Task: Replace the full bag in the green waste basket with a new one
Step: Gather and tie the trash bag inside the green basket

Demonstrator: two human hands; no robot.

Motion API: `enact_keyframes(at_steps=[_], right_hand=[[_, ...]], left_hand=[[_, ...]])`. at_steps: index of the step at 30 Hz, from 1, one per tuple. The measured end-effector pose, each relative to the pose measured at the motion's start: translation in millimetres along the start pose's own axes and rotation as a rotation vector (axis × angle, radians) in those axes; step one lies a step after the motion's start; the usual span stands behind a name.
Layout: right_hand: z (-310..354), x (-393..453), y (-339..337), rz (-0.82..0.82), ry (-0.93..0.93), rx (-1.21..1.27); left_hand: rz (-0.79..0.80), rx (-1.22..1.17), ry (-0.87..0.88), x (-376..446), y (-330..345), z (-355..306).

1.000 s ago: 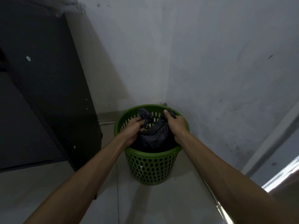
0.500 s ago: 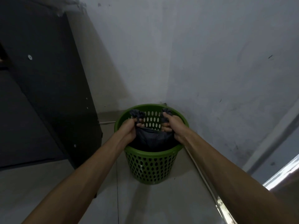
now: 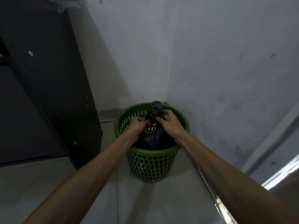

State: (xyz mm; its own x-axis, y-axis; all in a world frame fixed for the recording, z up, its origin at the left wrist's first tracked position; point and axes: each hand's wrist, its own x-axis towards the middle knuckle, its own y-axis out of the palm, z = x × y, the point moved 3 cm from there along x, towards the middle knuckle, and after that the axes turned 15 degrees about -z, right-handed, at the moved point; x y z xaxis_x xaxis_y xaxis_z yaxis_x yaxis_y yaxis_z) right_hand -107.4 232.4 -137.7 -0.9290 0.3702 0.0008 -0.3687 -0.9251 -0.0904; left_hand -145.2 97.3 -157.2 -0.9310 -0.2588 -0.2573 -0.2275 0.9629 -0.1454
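Both hands meet over the mouth of the basket, close together and nearly touching. His left hand point(image 3: 138, 124) has its fingers curled in, gripping a fold of the dark bag point(image 3: 154, 136) from the left side. His right hand point(image 3: 168, 121) clutches the gathered top of that same bag, fingers wrapped around the crumpled plastic, with a bunched tuft of it sticking up above the knuckles toward the far rim. The two forearms reach down from the near edge of the view and converge on the bag.

Below the grip, the rest of the bag sits inside the green waste basket point(image 3: 150, 165), its bulk dark and low within the walls. The basket is round, with rows of oval holes in its side, and it stands upright on the pale tiled floor point(image 3: 90, 183), tucked into the corner where two whitish walls point(image 3: 210, 62) meet. A thin white cable point(image 3: 107, 120) runs along the base of the back wall just left of the basket. A tall black cabinet point(image 3: 48, 94) stands further left, near the basket but apart from it.
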Motion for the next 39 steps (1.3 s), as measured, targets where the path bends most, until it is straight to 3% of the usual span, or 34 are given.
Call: enact_keyframes(at_steps=[5,8,12,14,16,19,22,24,28,30,35,39], right_hand=[[6,-5,-1,-0.088,-0.214,-0.083],[8,-8,-1,-0.151,-0.298,-0.189],[10,-11,-4,-0.314,-0.342,-0.285],[10,-14,-1,-0.285,-0.390,-0.331],[10,-17,5,-0.129,-0.437,-0.370],[7,-14,5,0.005,-0.321,-0.293],[4,-8,-3,-0.231,-0.163,-0.146],[3,-5,-6,-0.284,-0.069,-0.155],[0,-10,-2,-0.027,0.131,-0.135],[-1,-11,-2,-0.007,0.144,-0.055],[-10,-4,0,-0.208,0.234,0.109],[-19,3,2,-0.222,0.268,0.117]], left_hand=[[0.074,0.017,-0.060,-1,7,1],[0.133,-0.088,-0.110,-7,10,-1],[0.403,-0.372,-0.156,-20,8,-14],[0.490,-0.312,-0.090,-24,7,-16],[0.452,-0.215,-0.019,-23,6,-12],[0.372,-0.211,0.012,-15,6,-3],[0.341,-0.256,-0.031,-12,7,0],[0.360,-0.287,-0.039,-17,7,-1],[0.411,-0.289,-0.064,-19,3,2],[0.422,-0.287,-0.074,-17,3,3],[0.356,-0.310,-0.116,-14,7,5],[0.199,-0.276,-0.162,-11,6,8]])
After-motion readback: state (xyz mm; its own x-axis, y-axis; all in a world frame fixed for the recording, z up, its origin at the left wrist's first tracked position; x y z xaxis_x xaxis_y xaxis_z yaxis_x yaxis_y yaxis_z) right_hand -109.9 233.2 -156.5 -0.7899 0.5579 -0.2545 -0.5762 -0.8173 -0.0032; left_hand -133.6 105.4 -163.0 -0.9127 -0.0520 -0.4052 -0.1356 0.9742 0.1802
